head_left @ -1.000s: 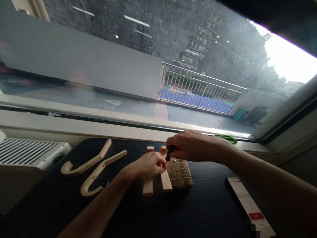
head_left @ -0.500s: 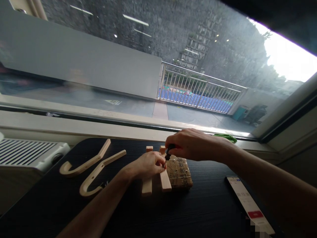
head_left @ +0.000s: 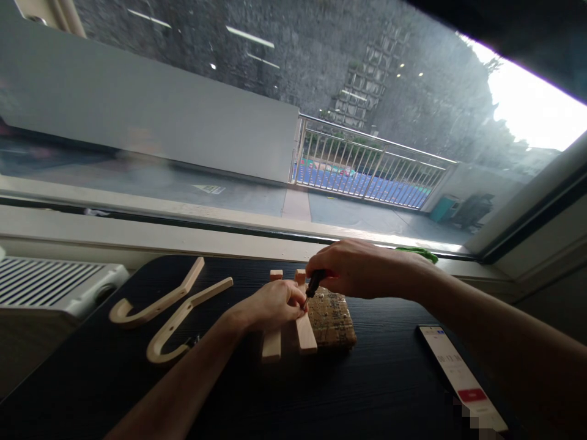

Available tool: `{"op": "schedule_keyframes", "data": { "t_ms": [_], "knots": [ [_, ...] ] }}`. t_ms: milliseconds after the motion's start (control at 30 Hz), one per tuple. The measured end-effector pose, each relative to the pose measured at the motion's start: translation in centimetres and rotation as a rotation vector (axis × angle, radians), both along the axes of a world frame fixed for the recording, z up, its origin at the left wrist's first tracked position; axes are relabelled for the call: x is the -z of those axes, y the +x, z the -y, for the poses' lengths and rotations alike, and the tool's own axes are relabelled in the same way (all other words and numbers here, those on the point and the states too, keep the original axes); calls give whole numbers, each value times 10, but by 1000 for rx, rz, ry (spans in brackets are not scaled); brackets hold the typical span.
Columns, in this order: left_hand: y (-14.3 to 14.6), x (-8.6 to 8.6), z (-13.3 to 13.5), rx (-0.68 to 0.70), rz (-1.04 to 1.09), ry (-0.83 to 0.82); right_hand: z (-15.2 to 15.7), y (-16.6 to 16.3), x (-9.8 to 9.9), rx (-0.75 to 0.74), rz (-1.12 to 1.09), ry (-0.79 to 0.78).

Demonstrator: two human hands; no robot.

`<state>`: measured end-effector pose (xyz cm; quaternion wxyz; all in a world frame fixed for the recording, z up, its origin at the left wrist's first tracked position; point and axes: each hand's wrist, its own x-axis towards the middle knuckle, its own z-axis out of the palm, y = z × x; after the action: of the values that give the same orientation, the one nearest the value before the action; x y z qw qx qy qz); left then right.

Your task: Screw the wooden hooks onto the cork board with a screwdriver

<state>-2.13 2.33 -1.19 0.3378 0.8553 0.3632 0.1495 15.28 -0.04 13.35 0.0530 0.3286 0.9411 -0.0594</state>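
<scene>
Black wood-grain tabletop point(head_left: 321, 391) below a wide window. Right hand point(head_left: 362, 269), entering from 3 o'clock, fingers clamped on the small black-handled screwdriver point(head_left: 313, 285), tool tilted with tip pointing down toward 7 o'clock at the right-hand pale wooden slat point(head_left: 304, 330). Left hand point(head_left: 270, 304), entering from 7 o'clock, fingers pinched together at the screwdriver tip, resting on both slats; whether a screw sits between the fingertips, cannot tell. Second pale wooden slat point(head_left: 272, 345) just beside the first at its 9 o'clock, parallel, both running from 12 to 6 o'clock, far ends showing beyond the hands. Brown printed cardboard packet point(head_left: 332, 318) flat on the tabletop, touching the right-hand slat at its 3 o'clock, partly under the right hand. Two curved pale wooden hook-shaped pieces at 9 o'clock of the left hand, well apart from it: upper curved wooden piece point(head_left: 158, 299) and lower curved wooden piece point(head_left: 183, 321), lying side by side, hooks toward 8 o'clock. White-screened smartphone point(head_left: 461, 379) face up at 4 o'clock, near the right forearm. White slatted radiator unit point(head_left: 55, 281) at the far 9 o'clock edge. Green cloth-like item point(head_left: 419, 252) on the window sill at 1 o'clock, behind the right wrist.
</scene>
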Motion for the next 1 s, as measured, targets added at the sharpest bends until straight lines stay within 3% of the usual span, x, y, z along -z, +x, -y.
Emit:
{"op": "schedule_keyframes", "data": {
  "t_ms": [333, 600, 1000],
  "knots": [
    [-1, 1, 0, -1, 1, -6, 3, -6, 1, 69, 97, 87],
    [-1, 5, -1, 5, 16, 3, 1, -3, -2, 11, 39, 34],
    [-1, 6, -1, 7, 18, -7, 2, -5, 0, 75, 77, 95]
  ]
}}
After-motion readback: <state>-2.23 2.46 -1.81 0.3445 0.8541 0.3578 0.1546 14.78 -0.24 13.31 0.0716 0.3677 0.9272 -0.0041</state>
